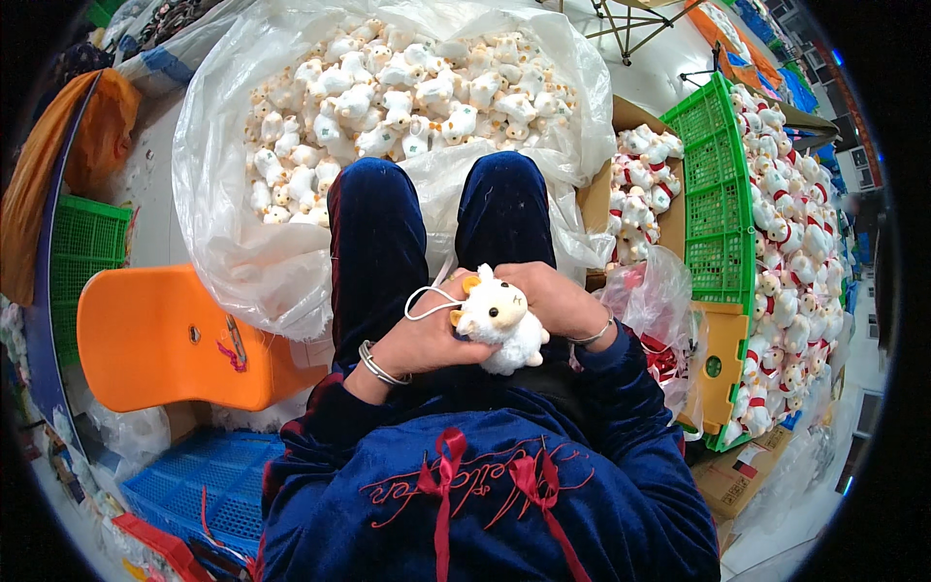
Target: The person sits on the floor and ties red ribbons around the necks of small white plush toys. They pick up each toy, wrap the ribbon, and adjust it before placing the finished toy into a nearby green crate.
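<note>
On lap | plush sheep held by left hand, right hand | faces up

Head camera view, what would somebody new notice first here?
Likely the small white plush sheep held over the lap between the left hand and right hand, a white cord loop trailing from it. Just ahead of the knees lies a big clear plastic bag heaped with similar white toys. On the right, a green crate holds toys with red ribbons.
</note>
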### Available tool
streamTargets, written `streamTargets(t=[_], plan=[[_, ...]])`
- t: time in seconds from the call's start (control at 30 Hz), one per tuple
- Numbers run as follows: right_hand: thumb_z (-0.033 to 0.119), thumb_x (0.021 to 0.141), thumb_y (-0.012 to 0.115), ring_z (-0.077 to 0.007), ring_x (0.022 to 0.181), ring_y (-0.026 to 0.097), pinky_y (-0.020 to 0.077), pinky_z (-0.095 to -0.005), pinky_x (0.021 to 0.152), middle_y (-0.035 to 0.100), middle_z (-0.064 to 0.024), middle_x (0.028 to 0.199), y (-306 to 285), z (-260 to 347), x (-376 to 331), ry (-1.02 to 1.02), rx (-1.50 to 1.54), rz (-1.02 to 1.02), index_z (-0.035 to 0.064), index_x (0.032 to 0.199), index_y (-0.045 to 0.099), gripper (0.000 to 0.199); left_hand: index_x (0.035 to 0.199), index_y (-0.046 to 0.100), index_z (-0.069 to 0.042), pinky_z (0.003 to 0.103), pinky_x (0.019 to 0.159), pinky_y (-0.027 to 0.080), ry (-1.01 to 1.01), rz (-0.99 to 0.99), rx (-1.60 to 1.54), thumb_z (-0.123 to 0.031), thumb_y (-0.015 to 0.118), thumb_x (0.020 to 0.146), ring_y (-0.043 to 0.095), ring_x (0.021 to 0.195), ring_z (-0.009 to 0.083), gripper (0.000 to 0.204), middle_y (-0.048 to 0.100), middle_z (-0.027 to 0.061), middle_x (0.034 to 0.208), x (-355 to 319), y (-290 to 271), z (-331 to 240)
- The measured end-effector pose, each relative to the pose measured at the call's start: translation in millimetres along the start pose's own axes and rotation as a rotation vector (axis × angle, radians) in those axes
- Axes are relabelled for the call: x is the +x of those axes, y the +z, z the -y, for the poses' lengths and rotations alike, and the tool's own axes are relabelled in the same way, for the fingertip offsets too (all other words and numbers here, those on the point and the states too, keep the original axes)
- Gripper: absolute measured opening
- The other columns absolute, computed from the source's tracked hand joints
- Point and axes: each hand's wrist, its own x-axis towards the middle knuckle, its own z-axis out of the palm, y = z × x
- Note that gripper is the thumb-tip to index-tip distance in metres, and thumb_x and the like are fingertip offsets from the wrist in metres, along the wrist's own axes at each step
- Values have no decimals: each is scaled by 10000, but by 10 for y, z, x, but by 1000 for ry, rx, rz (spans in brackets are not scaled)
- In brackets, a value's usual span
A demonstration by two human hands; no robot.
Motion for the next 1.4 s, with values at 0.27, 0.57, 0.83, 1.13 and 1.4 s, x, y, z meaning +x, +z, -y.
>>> streamTargets(t=[0.27,0.57,0.83,1.13,1.4], plan=[[125,944,595,-320,884,659,511,-398,809,662,-163,952,85,72,-207,39,227,19,-21,1057,638,190,1428,486,-48,359,1083,445,-19,116,33,-139,796,702,545,1279,213,795,562,94,1366,4,-15,63],[315,865,782,-226,977,681,523,-343,890,706,-136,1060,165,79,-309,255,347,-85,-24,1156,657,464,1255,615,-13,327,936,515,-326,90,99,-191,835,776,636,1067,173,557,664,94,1142,107,-59,70],[238,851,800,-121,1006,647,526,-302,901,712,-58,1130,165,54,-347,349,580,-171,4,1260,657,493,1141,708,5,290,899,525,-335,195,-146,-166,709,942,651,971,100,263,732,32,1030,91,-175,311],[238,840,791,-101,959,615,507,-277,857,672,-28,1063,177,1,-316,330,582,-255,31,1184,646,427,988,662,-10,293,735,530,-187,-27,160,-85,704,882,640,744,138,136,672,66,926,133,-85,145],[197,825,792,-113,914,606,506,-293,824,644,-43,996,227,180,-163,335,431,-430,13,1107,616,380,934,676,-3,383,708,541,-160,-143,574,-119,676,876,693,781,328,130,683,175,834,160,-45,-33]])
